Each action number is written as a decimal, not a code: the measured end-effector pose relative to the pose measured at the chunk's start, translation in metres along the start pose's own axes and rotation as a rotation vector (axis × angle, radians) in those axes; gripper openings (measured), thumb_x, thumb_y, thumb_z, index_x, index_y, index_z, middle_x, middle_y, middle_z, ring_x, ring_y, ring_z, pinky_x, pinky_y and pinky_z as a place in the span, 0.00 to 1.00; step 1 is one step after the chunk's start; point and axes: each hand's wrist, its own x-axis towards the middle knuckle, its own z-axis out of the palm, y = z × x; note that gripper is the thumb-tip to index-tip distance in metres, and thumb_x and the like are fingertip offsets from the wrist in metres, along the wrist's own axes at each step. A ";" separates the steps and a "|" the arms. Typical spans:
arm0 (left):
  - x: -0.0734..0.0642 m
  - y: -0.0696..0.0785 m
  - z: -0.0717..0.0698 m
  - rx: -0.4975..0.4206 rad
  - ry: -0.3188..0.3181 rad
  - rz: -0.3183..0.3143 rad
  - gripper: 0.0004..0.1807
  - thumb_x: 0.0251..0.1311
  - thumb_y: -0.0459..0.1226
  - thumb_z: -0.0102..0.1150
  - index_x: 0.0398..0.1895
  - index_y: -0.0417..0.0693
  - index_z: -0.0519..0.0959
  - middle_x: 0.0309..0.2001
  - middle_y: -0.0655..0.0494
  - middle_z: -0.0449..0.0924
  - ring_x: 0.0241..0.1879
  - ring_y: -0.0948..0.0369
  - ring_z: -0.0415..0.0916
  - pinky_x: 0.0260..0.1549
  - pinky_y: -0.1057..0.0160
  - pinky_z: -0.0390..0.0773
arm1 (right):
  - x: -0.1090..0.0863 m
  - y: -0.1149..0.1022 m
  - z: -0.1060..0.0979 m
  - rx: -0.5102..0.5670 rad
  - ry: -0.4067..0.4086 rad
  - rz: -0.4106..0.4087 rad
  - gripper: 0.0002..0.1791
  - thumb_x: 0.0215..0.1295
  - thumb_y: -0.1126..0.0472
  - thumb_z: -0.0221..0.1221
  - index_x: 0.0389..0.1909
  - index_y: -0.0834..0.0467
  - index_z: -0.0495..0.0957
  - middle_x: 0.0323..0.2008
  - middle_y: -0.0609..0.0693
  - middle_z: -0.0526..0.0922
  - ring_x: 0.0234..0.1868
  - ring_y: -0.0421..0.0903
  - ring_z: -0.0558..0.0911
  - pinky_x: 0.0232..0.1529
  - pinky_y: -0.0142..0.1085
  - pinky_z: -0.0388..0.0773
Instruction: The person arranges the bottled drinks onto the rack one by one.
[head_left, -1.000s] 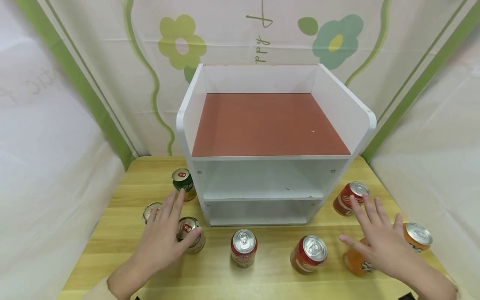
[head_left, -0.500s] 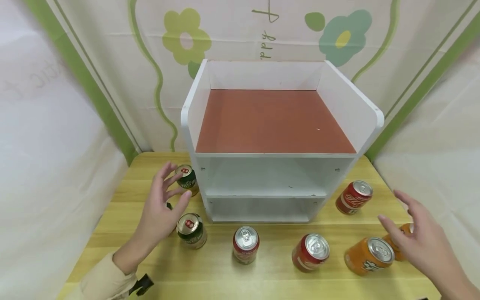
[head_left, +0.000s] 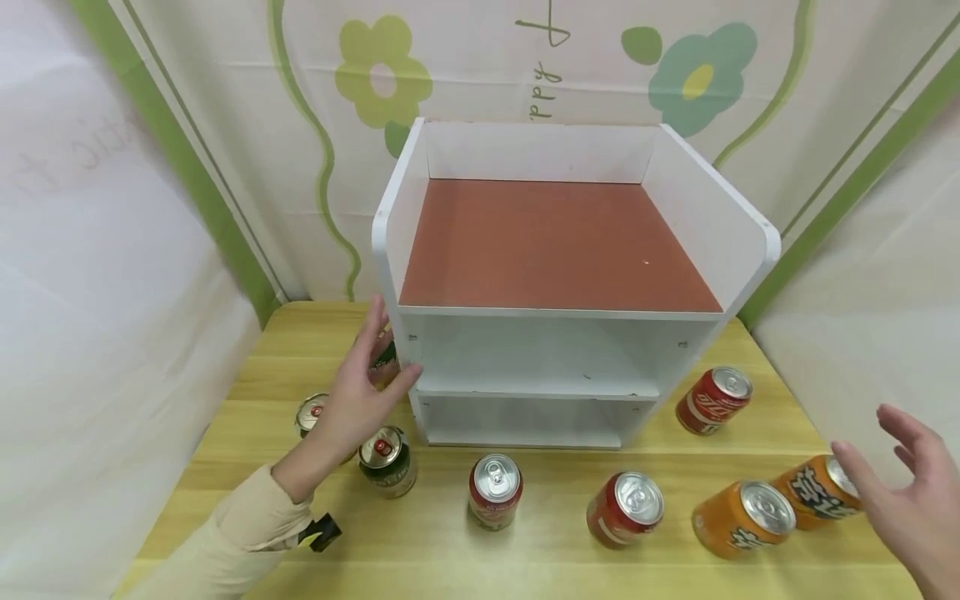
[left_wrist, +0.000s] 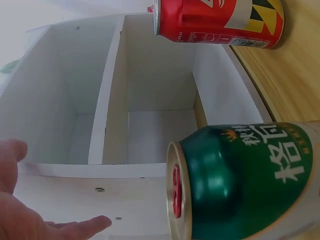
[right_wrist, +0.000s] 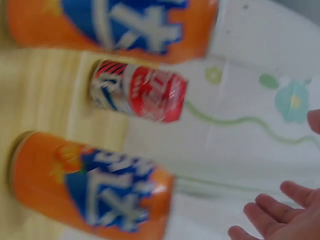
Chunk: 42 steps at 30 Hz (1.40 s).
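Observation:
My left hand (head_left: 356, 404) is beside the left wall of a white shelf unit (head_left: 536, 395), fingers spread and thumb near its front edge. A green can (head_left: 384, 362) shows between thumb and fingers, partly hidden. Below the hand stand another green can (head_left: 387, 471) and a can (head_left: 310, 412) partly covered by the wrist. In the left wrist view a green can (left_wrist: 235, 180) lies close to the camera, apart from the fingers (left_wrist: 80, 227). My right hand (head_left: 918, 500) hovers with nothing held, right of two orange cans (head_left: 727, 523), its fingers loosely bent.
Two red cans, one central (head_left: 493, 504) and one further right (head_left: 618, 512), stand before the shelf; another red can (head_left: 708, 404) stands by its right side. The shelf has a brown top (head_left: 555, 246) and two open compartments. Printed curtains (head_left: 510, 67) enclose the wooden table (head_left: 540, 558).
My left hand has moved forward and right, from above the green cans to the shelf's left side. My right hand has moved right, uncovering the orange cans. The head view has shifted slightly.

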 end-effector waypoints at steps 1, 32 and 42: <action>0.001 -0.001 0.001 -0.004 -0.002 0.009 0.54 0.68 0.32 0.63 0.83 0.69 0.37 0.81 0.51 0.45 0.76 0.48 0.55 0.63 0.49 0.73 | 0.000 0.005 0.000 0.008 0.013 0.017 0.38 0.72 0.64 0.58 0.79 0.57 0.54 0.78 0.48 0.56 0.71 0.27 0.55 0.71 0.18 0.43; 0.001 -0.008 0.012 0.009 -0.060 0.055 0.44 0.72 0.28 0.55 0.83 0.59 0.46 0.75 0.45 0.60 0.70 0.43 0.65 0.53 0.55 0.83 | -0.019 0.106 0.022 -0.027 -0.140 0.331 0.55 0.69 0.55 0.66 0.82 0.56 0.37 0.71 0.66 0.56 0.55 0.25 0.63 0.38 0.09 0.65; 0.001 -0.008 0.013 0.014 -0.049 0.050 0.43 0.72 0.27 0.55 0.83 0.56 0.46 0.75 0.45 0.60 0.70 0.44 0.65 0.53 0.54 0.83 | -0.022 0.110 0.024 0.085 -0.161 0.175 0.41 0.61 0.67 0.71 0.62 0.30 0.59 0.42 0.23 0.69 0.37 0.19 0.72 0.31 0.15 0.73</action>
